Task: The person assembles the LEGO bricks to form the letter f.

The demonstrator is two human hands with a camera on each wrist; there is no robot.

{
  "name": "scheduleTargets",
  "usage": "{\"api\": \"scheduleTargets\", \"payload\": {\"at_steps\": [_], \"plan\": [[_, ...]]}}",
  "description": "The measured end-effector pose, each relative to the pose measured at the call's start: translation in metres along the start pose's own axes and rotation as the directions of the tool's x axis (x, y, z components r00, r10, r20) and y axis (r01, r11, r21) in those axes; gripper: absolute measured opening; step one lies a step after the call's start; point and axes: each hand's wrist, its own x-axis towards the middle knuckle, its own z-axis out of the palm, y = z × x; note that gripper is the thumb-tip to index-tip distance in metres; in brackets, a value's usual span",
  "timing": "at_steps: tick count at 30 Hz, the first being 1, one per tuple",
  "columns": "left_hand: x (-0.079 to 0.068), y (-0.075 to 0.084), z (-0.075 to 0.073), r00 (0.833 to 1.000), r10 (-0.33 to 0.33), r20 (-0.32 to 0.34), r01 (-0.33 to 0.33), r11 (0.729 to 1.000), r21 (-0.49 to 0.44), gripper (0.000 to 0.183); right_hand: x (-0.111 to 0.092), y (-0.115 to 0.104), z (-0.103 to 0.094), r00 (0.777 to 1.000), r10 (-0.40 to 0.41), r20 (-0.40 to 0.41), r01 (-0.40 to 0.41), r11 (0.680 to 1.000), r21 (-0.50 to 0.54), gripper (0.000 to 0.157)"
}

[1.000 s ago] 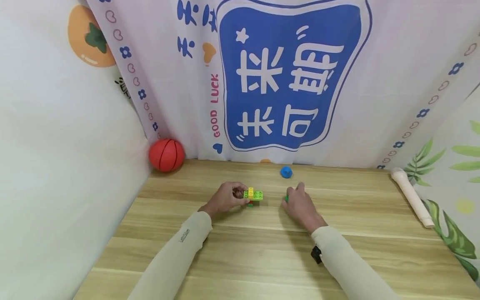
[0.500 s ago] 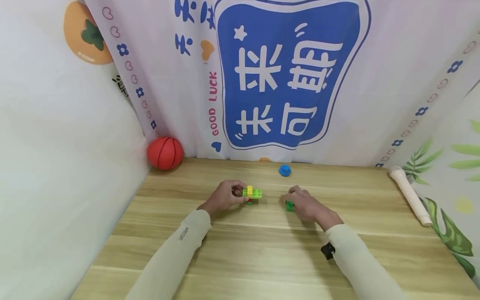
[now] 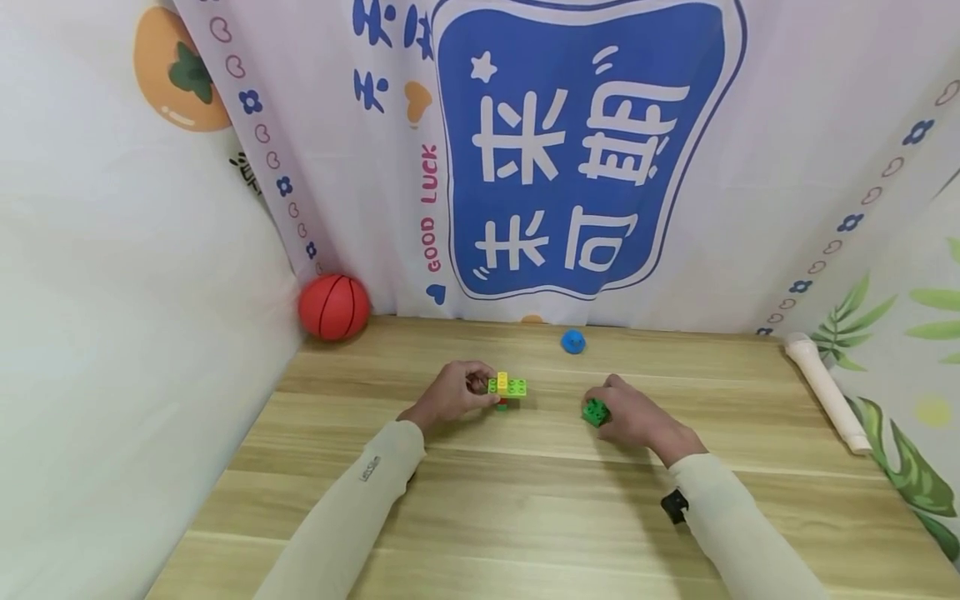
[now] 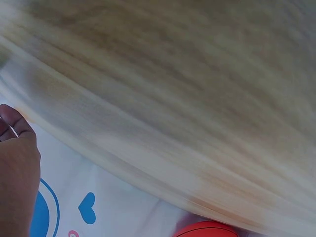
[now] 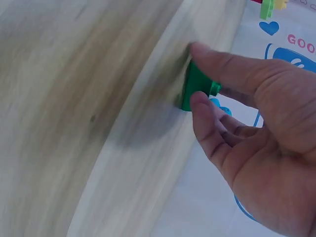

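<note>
My left hand (image 3: 452,393) grips a small stack of toy building bricks (image 3: 517,387) by its left side. The stack has a yellow brick crossing a lime green one, with red and green below. To the right of it, my right hand (image 3: 633,414) pinches a studded dark green brick (image 3: 596,412) between thumb and finger. In the right wrist view the green brick (image 5: 196,86) sits on edge close over the wooden surface, studs turned toward the palm. Only part of the left hand (image 4: 19,173) shows in the left wrist view, and its stack is out of frame there.
A small blue object (image 3: 573,342) lies near the back edge of the wooden table (image 3: 495,525). The red ball (image 3: 334,308) stands in the back left corner, and a pale microphone-shaped stick (image 3: 827,396) lies along the right edge. Printed cloth hangs behind.
My right hand has drawn slightly right and turned, bringing the green brick with it so that its studs now show. The left hand and its brick stack have stayed in place.
</note>
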Motion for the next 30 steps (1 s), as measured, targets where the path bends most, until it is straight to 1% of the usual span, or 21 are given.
{"api": "scheduleTargets", "payload": {"at_steps": [2, 6, 9, 12, 14, 17, 21, 26, 30], "plan": [[0.0, 0.0, 0.0, 1.0, 0.0, -0.002, 0.0, 1.0, -0.001, 0.032, -0.002, 0.002, -0.001, 1.0, -0.012, 0.003, 0.012, 1.0, -0.005, 0.044], [0.0, 0.002, 0.0, 1.0, -0.002, -0.006, 0.002, 1.0, -0.008, 0.032, -0.003, 0.004, -0.002, 0.999, -0.028, -0.02, 0.028, 1.0, -0.011, 0.037], [0.0, 0.002, 0.0, 1.0, -0.002, -0.004, 0.002, 1.0, -0.005, 0.032, 0.001, 0.004, -0.002, 0.998, -0.03, -0.063, 0.029, 0.999, -0.015, 0.037], [0.0, 0.001, 0.001, 1.0, 0.001, -0.003, -0.001, 1.0, -0.003, 0.032, 0.007, -0.002, -0.005, 0.991, -0.048, -0.129, 0.047, 0.999, -0.005, 0.038], [0.0, 0.001, 0.001, 1.0, 0.005, -0.004, -0.005, 1.0, -0.004, 0.032, 0.013, -0.011, -0.008, 0.982, -0.059, -0.179, 0.063, 0.998, 0.015, 0.037], [-0.001, -0.001, 0.0, 1.0, 0.009, -0.003, -0.009, 1.0, -0.008, 0.032, 0.022, -0.029, -0.015, 0.965, -0.095, -0.243, 0.109, 0.993, 0.043, 0.038], [-0.001, -0.003, 0.0, 1.0, 0.003, -0.003, -0.003, 1.0, -0.006, 0.031, 0.036, -0.056, -0.019, 0.945, -0.148, -0.292, 0.171, 0.984, 0.055, 0.039], [-0.002, -0.002, -0.001, 1.0, 0.008, -0.009, -0.008, 1.0, 0.008, 0.031, 0.054, -0.081, -0.017, 0.931, -0.206, -0.301, 0.236, 0.969, 0.068, 0.032], [-0.001, -0.002, -0.001, 0.999, 0.034, -0.003, -0.034, 0.999, 0.008, 0.03, 0.064, -0.092, -0.012, 0.937, -0.218, -0.271, 0.252, 0.963, 0.097, 0.03]]}}
